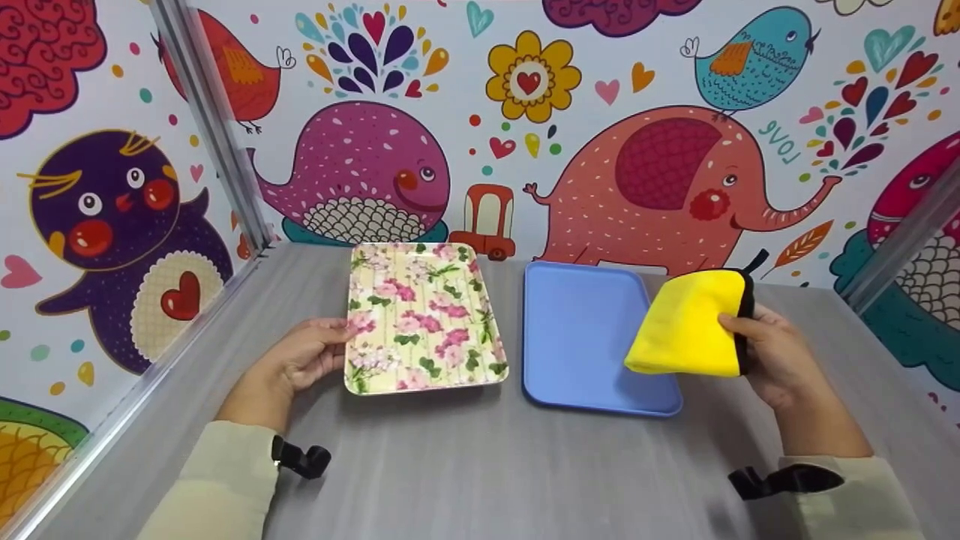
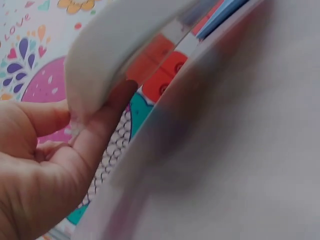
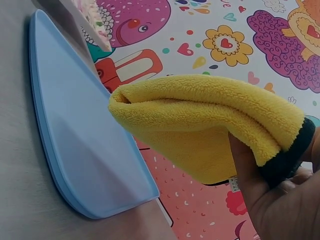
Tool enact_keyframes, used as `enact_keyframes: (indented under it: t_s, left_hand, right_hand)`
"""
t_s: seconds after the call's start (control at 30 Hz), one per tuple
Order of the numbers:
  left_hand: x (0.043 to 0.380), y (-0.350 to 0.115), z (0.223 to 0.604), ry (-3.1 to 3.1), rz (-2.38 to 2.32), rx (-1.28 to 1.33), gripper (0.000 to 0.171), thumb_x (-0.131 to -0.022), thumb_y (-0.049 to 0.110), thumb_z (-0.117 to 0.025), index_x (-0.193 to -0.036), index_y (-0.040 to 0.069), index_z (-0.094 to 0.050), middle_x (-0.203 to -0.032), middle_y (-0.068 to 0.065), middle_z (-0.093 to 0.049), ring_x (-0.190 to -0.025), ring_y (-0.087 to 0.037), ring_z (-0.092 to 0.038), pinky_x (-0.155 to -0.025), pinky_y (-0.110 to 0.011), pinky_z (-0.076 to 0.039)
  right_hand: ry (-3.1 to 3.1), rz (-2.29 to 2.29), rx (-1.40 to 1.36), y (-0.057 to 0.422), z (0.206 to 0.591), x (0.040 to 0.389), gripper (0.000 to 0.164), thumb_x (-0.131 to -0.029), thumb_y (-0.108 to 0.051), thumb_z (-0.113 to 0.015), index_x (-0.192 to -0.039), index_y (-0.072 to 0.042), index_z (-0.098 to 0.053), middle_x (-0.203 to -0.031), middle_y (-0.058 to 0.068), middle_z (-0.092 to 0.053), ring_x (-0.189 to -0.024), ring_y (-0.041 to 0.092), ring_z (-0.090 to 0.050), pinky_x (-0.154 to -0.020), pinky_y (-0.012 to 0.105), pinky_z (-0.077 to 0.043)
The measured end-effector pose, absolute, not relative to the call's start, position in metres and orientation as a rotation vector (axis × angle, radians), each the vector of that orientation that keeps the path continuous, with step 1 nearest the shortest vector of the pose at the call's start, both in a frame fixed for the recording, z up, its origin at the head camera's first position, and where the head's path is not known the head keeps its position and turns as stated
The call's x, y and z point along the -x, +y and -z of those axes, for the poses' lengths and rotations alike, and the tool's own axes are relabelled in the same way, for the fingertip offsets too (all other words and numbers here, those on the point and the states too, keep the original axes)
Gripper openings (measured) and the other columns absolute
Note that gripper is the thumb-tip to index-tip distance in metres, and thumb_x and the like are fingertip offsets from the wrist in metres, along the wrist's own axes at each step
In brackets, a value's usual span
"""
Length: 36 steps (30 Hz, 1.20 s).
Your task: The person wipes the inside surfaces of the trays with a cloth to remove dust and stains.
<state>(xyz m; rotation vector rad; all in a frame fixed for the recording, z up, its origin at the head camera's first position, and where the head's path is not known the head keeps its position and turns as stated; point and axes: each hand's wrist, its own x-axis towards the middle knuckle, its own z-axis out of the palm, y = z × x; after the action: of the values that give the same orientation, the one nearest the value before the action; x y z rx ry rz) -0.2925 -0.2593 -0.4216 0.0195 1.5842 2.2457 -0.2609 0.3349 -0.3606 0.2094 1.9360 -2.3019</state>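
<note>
My left hand (image 1: 319,352) pinches the left edge of a floral tray (image 1: 424,319), thumb on top and fingers beneath. In the left wrist view the tray's pale underside (image 2: 115,50) shows above the table, held up from it. My right hand (image 1: 776,352) grips a folded yellow cloth (image 1: 686,322) by its dark-trimmed edge. The cloth hangs over the right side of a blue tray (image 1: 581,337), which lies on the table. Seen from the right wrist, the cloth (image 3: 200,120) is plush and folded in layers, raised above the blue tray (image 3: 85,135).
The grey table (image 1: 465,465) stretches in front of both trays. Behind it stands a wall (image 1: 517,157) printed with cartoon animals, and a metal-framed side panel (image 1: 112,210) borders the left. Black straps (image 1: 300,457) sit on both wrists.
</note>
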Motion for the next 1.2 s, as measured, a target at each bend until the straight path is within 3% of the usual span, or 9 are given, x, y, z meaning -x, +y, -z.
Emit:
enact_keyframes:
  t_s: [0.27,0.53,0.73,1.2]
  left_hand:
    - [0.288,-0.228,0.416,1.641,-2.215,-0.037,0.049,-0.108,0.005,-0.049,-0.146,-0.021,-0.034,-0.1,-0.006,-0.077,-0.092,-0.016,-0.076,-0.087,-0.031,-0.062]
    - [0.283,-0.201,0.413,1.677,-2.194,-0.048,0.049,-0.107,0.004,-0.048,-0.147,-0.021,-0.035,-0.1,-0.004,-0.077,-0.091,-0.015,-0.076,-0.086,-0.029,-0.062]
    - [0.278,-0.182,0.412,1.658,-2.189,-0.066,0.048,-0.107,0.004,-0.048,-0.149,-0.019,-0.036,-0.104,-0.005,-0.077,-0.094,-0.015,-0.075,-0.086,-0.03,-0.062]
    - [0.265,-0.145,0.411,1.685,-2.184,-0.053,0.043,-0.106,0.005,-0.052,-0.145,-0.014,-0.047,-0.111,-0.008,-0.077,-0.098,-0.017,-0.075,-0.088,-0.032,-0.062]
  right_hand:
    - [1.951,2.29,-0.228,0.331,0.36,0.259,0.059,-0.097,-0.027,-0.074,-0.147,-0.021,-0.045,-0.107,-0.011,-0.074,-0.096,0.014,-0.074,-0.087,0.028,-0.062]
    - [1.993,2.287,-0.165,0.325,0.358,0.257,0.039,-0.099,-0.026,-0.071,-0.134,-0.022,-0.055,-0.106,-0.009,-0.076,-0.094,0.014,-0.075,-0.086,0.029,-0.062]
    - [1.973,2.277,-0.182,0.32,0.355,0.256,0.038,-0.097,-0.028,-0.074,-0.132,-0.026,-0.06,-0.109,-0.011,-0.076,-0.097,0.015,-0.076,-0.088,0.029,-0.061]
    - [2.066,2.208,-0.086,0.3,0.354,0.251,0.029,-0.1,-0.027,-0.071,-0.127,-0.023,-0.062,-0.106,-0.007,-0.078,-0.095,0.016,-0.077,-0.087,0.031,-0.062]
